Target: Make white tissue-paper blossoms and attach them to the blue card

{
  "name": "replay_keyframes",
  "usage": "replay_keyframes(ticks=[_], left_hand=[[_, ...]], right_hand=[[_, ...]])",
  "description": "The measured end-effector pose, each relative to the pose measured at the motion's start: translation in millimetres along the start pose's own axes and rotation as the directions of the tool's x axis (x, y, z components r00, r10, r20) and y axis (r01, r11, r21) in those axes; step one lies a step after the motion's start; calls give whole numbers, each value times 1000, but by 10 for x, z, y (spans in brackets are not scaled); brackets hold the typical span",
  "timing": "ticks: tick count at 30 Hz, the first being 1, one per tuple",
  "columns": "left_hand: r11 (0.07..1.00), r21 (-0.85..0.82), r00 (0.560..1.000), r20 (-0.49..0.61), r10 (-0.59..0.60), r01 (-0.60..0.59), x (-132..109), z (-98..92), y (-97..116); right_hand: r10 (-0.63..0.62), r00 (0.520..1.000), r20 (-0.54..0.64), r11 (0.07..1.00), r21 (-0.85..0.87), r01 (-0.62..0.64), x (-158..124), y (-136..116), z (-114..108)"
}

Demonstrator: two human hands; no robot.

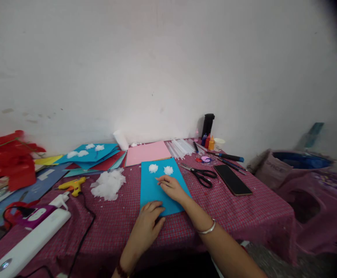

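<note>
- While your right hand [171, 188] lies flat on the blue sheet [152, 191], its fingers are spread and point left, gripping nothing.
- Your left hand [148, 223] rests palm down and unclenched on the sheet's near left corner, partly on the checked cloth [244, 212]. The two hands are close but not touching.
- The sheet lies about the middle of the desk, long side running away from you.
- Two white tufts [153, 168] sit side by side near the sheet's far edge, just beyond your right fingertips.
- Scissors [202, 176] lie just right of the sheet, and a phone [232, 180] lies past them toward the right edge.
- A cotton pile [109, 185] sits left of the sheet, with a glue gun [72, 185] further left.
- A pink sheet [148, 153] lies just behind.
- A flask [208, 124] and paint bottles [209, 142] stand at the far right corner.
</note>
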State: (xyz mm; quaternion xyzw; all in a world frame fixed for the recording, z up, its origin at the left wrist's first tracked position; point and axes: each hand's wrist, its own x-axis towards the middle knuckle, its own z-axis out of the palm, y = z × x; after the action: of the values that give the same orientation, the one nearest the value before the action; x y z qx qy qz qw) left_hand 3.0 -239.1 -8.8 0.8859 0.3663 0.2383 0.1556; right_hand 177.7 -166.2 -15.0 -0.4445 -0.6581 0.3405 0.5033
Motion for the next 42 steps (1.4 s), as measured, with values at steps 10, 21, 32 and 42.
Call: replay_keyframes(ticks=[10,21,32,42], left_hand=[[1000,15,1000,-11,-1,1,-7,-2,5],[999,25,999,-33,27,-26,-8,24,-29],[999,34,998,-48,30,-29,-25,55,-62],[998,48,999,-23,31,-30,-20,56,-80]], right_hand=[[-5,1000,-8,1000,-31,5,-20,51,63],[-4,985,-171,1000,-30,-1,-110,-206,-219],[53,965,-258,993,-88,-78,-437,-110,-390],[11,973,-229,987,-153,-47,-451,-106,-358]])
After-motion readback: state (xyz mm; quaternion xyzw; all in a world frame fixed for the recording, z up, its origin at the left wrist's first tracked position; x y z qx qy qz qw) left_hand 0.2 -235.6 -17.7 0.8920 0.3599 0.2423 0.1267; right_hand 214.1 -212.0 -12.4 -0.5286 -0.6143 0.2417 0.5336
